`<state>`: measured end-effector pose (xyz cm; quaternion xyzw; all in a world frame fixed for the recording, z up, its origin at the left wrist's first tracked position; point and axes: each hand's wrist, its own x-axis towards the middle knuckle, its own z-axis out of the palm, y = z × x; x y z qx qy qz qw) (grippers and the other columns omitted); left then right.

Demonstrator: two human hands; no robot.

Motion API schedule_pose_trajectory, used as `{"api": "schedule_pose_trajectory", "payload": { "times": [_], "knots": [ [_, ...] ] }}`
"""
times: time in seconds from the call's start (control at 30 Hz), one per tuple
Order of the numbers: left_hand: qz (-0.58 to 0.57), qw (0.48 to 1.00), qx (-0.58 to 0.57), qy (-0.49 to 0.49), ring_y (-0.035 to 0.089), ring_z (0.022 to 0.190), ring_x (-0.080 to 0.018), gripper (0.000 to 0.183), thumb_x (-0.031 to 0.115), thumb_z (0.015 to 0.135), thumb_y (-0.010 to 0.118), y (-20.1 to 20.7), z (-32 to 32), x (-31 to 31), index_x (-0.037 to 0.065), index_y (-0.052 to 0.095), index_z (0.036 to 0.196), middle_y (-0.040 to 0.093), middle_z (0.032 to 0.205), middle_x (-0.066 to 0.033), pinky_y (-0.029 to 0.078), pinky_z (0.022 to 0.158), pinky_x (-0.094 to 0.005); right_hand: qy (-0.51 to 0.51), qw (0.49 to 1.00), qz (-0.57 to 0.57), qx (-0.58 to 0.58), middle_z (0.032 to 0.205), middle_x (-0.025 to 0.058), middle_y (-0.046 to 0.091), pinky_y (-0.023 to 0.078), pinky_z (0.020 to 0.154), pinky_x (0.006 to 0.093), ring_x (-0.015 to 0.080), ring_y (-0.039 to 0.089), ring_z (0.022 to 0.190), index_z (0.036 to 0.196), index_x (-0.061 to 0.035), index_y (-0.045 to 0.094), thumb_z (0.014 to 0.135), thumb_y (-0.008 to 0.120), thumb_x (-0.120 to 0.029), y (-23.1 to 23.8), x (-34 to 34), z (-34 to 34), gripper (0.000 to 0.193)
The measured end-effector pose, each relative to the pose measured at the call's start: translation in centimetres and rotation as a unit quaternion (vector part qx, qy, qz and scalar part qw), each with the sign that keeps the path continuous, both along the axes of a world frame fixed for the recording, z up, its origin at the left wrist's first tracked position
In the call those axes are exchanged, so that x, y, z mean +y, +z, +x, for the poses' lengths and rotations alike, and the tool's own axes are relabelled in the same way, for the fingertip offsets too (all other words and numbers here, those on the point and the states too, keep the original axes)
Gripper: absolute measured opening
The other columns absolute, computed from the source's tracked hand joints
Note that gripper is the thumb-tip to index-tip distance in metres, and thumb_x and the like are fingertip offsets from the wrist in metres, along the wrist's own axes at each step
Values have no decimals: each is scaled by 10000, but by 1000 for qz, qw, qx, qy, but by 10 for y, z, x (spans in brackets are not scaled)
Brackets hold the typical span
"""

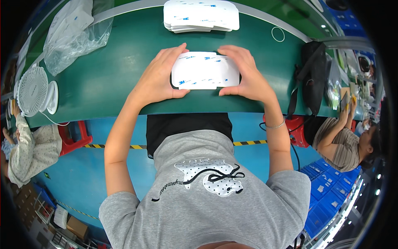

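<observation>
White adhesive-backed sheets with blue print are between my hands over the green table. They overlap in two offset parts, and a thin dark edge shows beneath them at the lower left. My left hand grips the left end, fingers along the far corner and thumb at the near edge. Around the right end curls my right hand, its thumb also at the near edge. Whether the sheets rest on the table or are lifted slightly, I cannot tell. Straight beyond them lies a taller stack of similar white sheets.
A clear plastic bag with white contents lies at the far left, beyond a small white fan. To the right are a black bag and a thin white ring. Other people sit at both sides.
</observation>
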<state>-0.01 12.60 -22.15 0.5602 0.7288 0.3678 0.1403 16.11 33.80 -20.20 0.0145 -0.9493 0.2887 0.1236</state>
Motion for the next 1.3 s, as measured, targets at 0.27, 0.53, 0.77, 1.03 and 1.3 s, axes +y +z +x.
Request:
{"api": "schedule_pose_trajectory", "payload": {
  "times": [0.27, 0.53, 0.77, 1.03, 1.3],
  "knots": [
    [7, 1000, -22, 1, 437, 1190, -326, 931, 199, 560, 783, 0, 1, -1, 11, 350, 1362, 512, 1264, -134, 372, 1013, -393, 4, 996, 56, -64, 1238, 126, 495, 363, 985, 398, 317, 448, 1133, 1309, -53, 447, 549, 827, -218, 0, -8, 0, 866],
    [18, 999, -24, -28, 403, 1222, -306, 1041, 198, 526, 853, -4, -4, -9, 84, 313, 1409, 459, 1344, -90, 370, 1009, -407, 28, 998, 45, -42, 1184, 108, 533, 392, 940, 392, 300, 480, 1089, 1234, -38, 511, 557, 819, -216, 2, -2, 1, 765],
    [0, 999, -44, -20, 416, 1197, -274, 1033, 182, 541, 861, -2, -4, -11, 103, 313, 1413, 445, 1354, -87, 430, 925, -363, 29, 998, 39, -42, 1173, 104, 540, 396, 935, 393, 298, 486, 1079, 1215, -39, 519, 555, 817, -215, 1, 1, 2, 745],
    [-40, 974, -208, 78, 608, 873, -148, 492, 139, 780, 711, 7, -15, 3, 27, 552, 1232, 656, 1026, -95, 478, 765, -256, 32, 997, 70, -19, 1169, 83, 545, 394, 910, 389, 282, 490, 1073, 1191, -59, 527, 547, 813, -213, 4, -8, 2, 721],
    [-115, 967, -223, 38, 641, 707, -192, 167, 118, 810, 654, 10, -25, 23, -15, 692, 905, 680, 806, -128, 502, 668, -288, 52, 997, 48, -36, 1183, 92, 548, 387, 926, 389, 302, 496, 1071, 1207, -64, 516, 558, 806, -203, 6, -10, 4, 724]
  ]
}}
